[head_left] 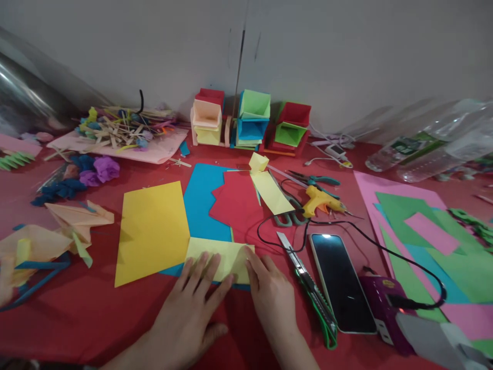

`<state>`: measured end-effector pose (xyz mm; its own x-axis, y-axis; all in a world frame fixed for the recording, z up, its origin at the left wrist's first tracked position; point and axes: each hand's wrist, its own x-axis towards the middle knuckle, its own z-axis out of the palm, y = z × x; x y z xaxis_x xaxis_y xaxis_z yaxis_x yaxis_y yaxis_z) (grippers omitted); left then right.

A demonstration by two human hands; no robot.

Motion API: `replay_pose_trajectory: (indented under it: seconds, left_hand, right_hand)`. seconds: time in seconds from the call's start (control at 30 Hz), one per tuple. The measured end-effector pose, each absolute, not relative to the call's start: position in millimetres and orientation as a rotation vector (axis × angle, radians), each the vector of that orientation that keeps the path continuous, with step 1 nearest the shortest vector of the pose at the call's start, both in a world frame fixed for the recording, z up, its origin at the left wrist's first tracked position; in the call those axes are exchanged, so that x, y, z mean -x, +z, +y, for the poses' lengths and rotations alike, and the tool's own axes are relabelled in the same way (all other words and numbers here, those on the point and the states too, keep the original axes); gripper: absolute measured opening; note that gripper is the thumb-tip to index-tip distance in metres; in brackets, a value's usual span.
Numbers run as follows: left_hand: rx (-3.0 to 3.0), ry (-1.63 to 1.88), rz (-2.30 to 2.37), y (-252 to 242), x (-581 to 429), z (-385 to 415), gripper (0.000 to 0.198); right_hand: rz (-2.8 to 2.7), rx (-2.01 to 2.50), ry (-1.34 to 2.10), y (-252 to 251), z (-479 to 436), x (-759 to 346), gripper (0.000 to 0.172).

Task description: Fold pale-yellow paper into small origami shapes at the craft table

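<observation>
My left hand (190, 308) lies flat with fingers spread on a folded light-yellow paper strip (227, 254) near the table's front edge. My right hand (269, 290) presses the strip's right end with its fingers stretched out. The strip rests over a blue sheet (204, 198) and beside a larger yellow sheet (152, 231). A red sheet (236, 205) with a zigzag edge lies just behind the strip.
Right of my hands lie a green utility knife (311, 290), a dark phone (341, 280), a yellow glue gun (321, 201) with black cord, and scissors (314, 180). Coloured paper boxes (250, 121) stand at the wall. Pink and green sheets (431, 241) lie right; paper scraps (73, 226) left.
</observation>
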<state>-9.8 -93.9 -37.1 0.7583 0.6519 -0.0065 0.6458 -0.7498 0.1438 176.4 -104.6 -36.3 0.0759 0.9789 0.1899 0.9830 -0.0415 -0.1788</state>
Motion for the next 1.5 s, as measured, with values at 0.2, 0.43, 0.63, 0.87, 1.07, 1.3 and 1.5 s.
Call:
replay_pose_trajectory:
  seconds: [0.2, 0.43, 0.63, 0.87, 1.07, 1.3, 1.5]
  left_hand:
    - [-2.824, 0.095, 1.055, -37.0, 9.2, -95.0, 0.073]
    - [-2.831, 0.064, 1.08, -37.2, 8.9, -97.0, 0.077]
    - [-2.861, 0.146, 1.031, -36.4, 13.0, -93.9, 0.068]
    - [-2.946, 0.106, 1.057, -40.7, 43.9, -96.6, 0.069]
    - [-2.938, 0.126, 1.165, -40.3, 68.8, -104.5, 0.07]
    - [-2.919, 0.299, 1.256, -38.2, 50.8, -108.4, 0.068]
    - [-2.883, 0.241, 1.205, -39.1, 23.8, -108.7, 0.06]
  right_hand:
    - [-1.954, 2.046, -0.099, -30.2, -108.4, -174.3, 0.031]
    - [-2.058, 1.719, -0.145, -34.1, -144.3, -157.2, 0.032]
    - [-2.181, 1.702, -0.221, -37.0, -156.9, -174.9, 0.031]
    - [-2.213, 1.735, -0.249, -31.3, -158.6, -181.5, 0.031]
    - [-2.207, 1.728, -0.252, -32.7, -160.5, -184.4, 0.032]
    - [-2.044, 1.825, -0.289, -27.3, -155.1, -151.1, 0.028]
    - [-2.144, 1.692, -0.162, -37.7, -139.0, -128.0, 0.037]
